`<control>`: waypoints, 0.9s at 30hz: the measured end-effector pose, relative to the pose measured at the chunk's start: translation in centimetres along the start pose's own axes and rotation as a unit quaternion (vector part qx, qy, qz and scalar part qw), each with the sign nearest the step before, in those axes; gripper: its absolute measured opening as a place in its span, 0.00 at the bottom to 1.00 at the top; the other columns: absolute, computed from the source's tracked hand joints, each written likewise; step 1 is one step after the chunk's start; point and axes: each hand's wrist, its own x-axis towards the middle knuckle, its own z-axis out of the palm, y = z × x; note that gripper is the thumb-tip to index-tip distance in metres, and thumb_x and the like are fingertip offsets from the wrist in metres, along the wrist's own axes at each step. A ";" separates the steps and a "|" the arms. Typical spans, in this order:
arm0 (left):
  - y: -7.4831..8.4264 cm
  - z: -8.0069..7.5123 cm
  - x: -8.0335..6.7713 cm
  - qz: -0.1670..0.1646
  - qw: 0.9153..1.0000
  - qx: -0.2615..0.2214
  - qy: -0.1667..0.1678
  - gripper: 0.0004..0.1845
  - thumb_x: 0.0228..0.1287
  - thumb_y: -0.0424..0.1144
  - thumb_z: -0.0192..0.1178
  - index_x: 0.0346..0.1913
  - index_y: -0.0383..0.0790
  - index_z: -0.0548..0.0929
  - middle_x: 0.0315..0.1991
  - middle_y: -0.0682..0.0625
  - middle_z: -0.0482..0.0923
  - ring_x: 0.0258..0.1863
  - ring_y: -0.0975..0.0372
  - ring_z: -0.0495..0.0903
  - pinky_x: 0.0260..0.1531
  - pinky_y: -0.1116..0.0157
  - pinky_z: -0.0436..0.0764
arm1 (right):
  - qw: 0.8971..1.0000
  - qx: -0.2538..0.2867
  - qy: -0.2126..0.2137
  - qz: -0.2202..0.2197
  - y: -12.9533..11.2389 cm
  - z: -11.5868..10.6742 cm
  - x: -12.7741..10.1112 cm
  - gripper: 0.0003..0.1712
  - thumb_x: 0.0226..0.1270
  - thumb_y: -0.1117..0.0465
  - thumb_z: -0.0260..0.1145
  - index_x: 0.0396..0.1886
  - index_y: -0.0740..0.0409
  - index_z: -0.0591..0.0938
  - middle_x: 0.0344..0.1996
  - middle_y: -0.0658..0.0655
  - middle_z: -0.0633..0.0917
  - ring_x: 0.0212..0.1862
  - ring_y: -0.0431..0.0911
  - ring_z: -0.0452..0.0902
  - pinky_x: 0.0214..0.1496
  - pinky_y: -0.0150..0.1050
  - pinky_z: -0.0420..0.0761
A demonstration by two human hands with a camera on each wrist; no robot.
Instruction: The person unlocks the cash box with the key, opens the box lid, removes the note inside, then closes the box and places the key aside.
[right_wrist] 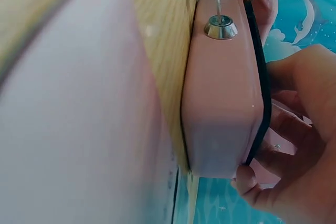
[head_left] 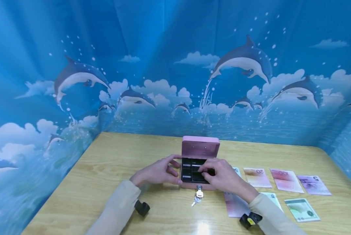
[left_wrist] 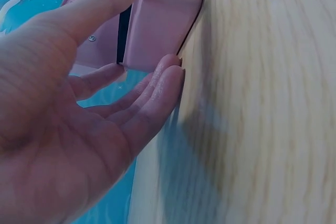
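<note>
A pink cash box stands on the table with its lid raised and a black compartment tray inside. My left hand holds the box's left side, its thumb at the front corner and its fingers toward the back corner. My right hand reaches over the right side into the box. Its thumb and index finger pinch at a tray divider, while the box wall hides these tips in the right wrist view. Keys hang from the lock on the front.
Several banknotes lie to the right of the box, among them a 20 note, a 100 note, a purple 5 note and a green note. A pinkish note lies under my right forearm. A dolphin-printed curtain surrounds the table.
</note>
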 end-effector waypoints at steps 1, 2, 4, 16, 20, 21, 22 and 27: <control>0.0 0.0 0.0 -0.001 1.000 0.001 0.001 0.49 0.54 0.42 0.78 0.78 0.52 0.62 0.67 0.42 0.73 0.56 0.56 0.83 0.61 0.51 0.83 | 1.000 -0.001 0.000 0.000 0.0 0.0 0.0 0.12 0.62 0.66 0.71 0.37 0.42 0.89 0.33 0.39 0.87 0.44 0.40 0.84 0.50 0.45 0.87; 0.0 0.0 0.0 -0.001 1.000 0.001 0.002 0.49 0.54 0.42 0.78 0.78 0.52 0.62 0.67 0.41 0.74 0.56 0.56 0.83 0.61 0.51 0.83 | 1.000 -0.002 -0.001 0.000 0.0 0.0 0.0 0.12 0.62 0.66 0.71 0.37 0.42 0.90 0.33 0.39 0.87 0.44 0.40 0.84 0.50 0.45 0.87; -0.1 0.1 0.0 -0.004 1.000 0.004 0.003 0.49 0.54 0.43 0.78 0.77 0.53 0.62 0.67 0.42 0.74 0.56 0.56 0.83 0.62 0.50 0.82 | 1.000 -0.002 -0.003 0.003 0.1 0.1 0.0 0.12 0.62 0.66 0.71 0.38 0.42 0.90 0.33 0.39 0.88 0.44 0.40 0.84 0.50 0.45 0.87; -0.1 -0.1 0.1 -0.006 1.000 0.015 0.013 0.48 0.55 0.46 0.78 0.77 0.54 0.63 0.67 0.43 0.74 0.54 0.57 0.83 0.61 0.52 0.83 | 0.999 0.036 -0.017 0.009 0.5 -0.9 -0.1 0.09 0.68 0.62 0.70 0.43 0.44 0.90 0.42 0.43 0.90 0.49 0.43 0.85 0.48 0.40 0.87; -0.2 -0.6 0.2 0.005 0.999 0.004 0.036 0.43 0.60 0.45 0.75 0.76 0.51 0.65 0.66 0.42 0.74 0.54 0.56 0.84 0.58 0.53 0.85 | 0.998 0.046 0.030 -0.002 0.9 -2.0 -0.4 0.08 0.67 0.62 0.71 0.44 0.47 0.90 0.39 0.42 0.89 0.41 0.37 0.82 0.36 0.33 0.82; -0.2 -0.8 0.2 0.009 0.999 -0.002 0.048 0.42 0.60 0.45 0.74 0.75 0.51 0.67 0.66 0.42 0.75 0.54 0.56 0.84 0.57 0.54 0.85 | 0.998 0.046 0.047 -0.002 1.0 -2.3 -0.4 0.08 0.67 0.61 0.71 0.43 0.47 0.90 0.38 0.42 0.89 0.39 0.35 0.81 0.35 0.32 0.81; 0.0 -0.9 0.3 0.018 0.998 -0.007 0.064 0.39 0.62 0.45 0.73 0.74 0.49 0.68 0.66 0.42 0.75 0.54 0.56 0.84 0.55 0.55 0.86 | 0.997 0.051 0.063 0.000 1.1 -2.6 -0.5 0.07 0.67 0.61 0.72 0.43 0.48 0.90 0.36 0.42 0.88 0.37 0.34 0.80 0.33 0.32 0.80; 1.3 -1.3 1.1 0.056 0.979 -0.023 0.192 0.26 0.66 0.46 0.69 0.66 0.46 0.78 0.60 0.45 0.81 0.50 0.57 0.83 0.48 0.60 0.87 | 0.988 0.073 0.131 0.044 1.5 -3.9 -0.4 0.06 0.70 0.59 0.70 0.43 0.51 0.90 0.36 0.45 0.90 0.34 0.36 0.81 0.34 0.31 0.83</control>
